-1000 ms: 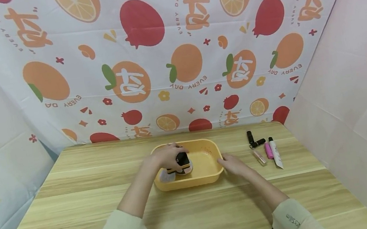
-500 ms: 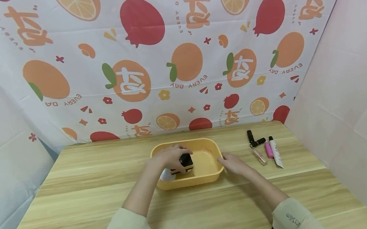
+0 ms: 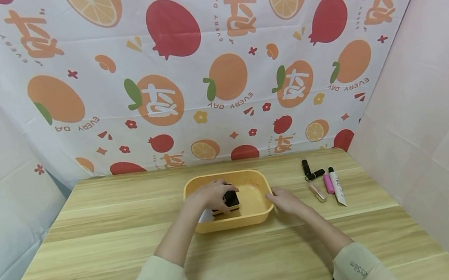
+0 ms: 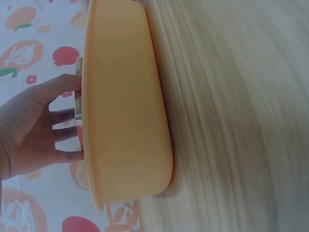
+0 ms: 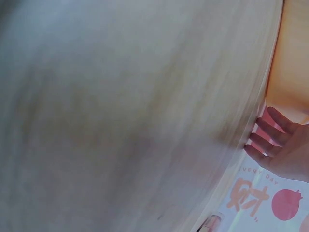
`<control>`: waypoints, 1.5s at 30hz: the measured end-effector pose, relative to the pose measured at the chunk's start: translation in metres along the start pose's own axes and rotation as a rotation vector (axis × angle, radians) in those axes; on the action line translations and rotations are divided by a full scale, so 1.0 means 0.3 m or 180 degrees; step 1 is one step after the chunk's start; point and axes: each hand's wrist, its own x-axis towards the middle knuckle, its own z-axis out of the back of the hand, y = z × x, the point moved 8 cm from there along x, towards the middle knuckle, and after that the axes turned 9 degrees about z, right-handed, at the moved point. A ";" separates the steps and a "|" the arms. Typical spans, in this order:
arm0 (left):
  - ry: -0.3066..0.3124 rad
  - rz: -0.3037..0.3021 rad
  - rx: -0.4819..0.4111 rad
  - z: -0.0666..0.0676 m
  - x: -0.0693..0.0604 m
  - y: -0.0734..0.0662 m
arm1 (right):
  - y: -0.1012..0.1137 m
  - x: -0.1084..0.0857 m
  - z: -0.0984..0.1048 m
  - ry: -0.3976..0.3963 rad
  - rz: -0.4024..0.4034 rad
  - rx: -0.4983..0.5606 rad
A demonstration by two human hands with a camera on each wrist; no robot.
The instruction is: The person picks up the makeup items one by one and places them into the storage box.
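In the head view a yellow plastic basin [image 3: 254, 204] stands on the table. Inside its left half my left hand [image 3: 211, 195] holds a black box with a gold band [image 3: 231, 199] from above, thumb and fingers on opposite sides. A pale, clear-looking item [image 3: 206, 215] lies beside it, partly hidden by that hand. The left wrist view shows the left hand [image 4: 36, 125] reaching over the rim, with the basin wall [image 4: 123, 106] covering most of the box. My right hand [image 3: 285, 200] holds the basin's right end at the rim; its fingers [image 5: 273, 131] lie along the outside.
Right of the basin lie two black tubes [image 3: 315, 175], a small clear-and-pink tube [image 3: 317, 192], a pink cylinder [image 3: 328, 184] and a white squeeze tube with a black cap [image 3: 337, 187]. A fruit-print cloth [image 3: 200, 86] hangs behind the wooden table [image 3: 240, 261].
My left hand has shifted the black box a little to the right and toward me inside the basin. The right hand stays at the basin's right end.
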 end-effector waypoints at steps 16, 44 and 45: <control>-0.0040 -0.0064 0.0002 -0.023 0.017 -0.027 | -0.012 -0.006 0.000 -0.0007 -0.0047 0.0033; 0.0018 0.0001 0.0006 -0.037 0.075 -0.092 | -0.015 -0.002 0.000 0.0023 -0.0106 0.0005; 0.0018 -0.0001 -0.0006 -0.036 0.075 -0.093 | -0.013 -0.001 0.001 0.0019 -0.0080 -0.0004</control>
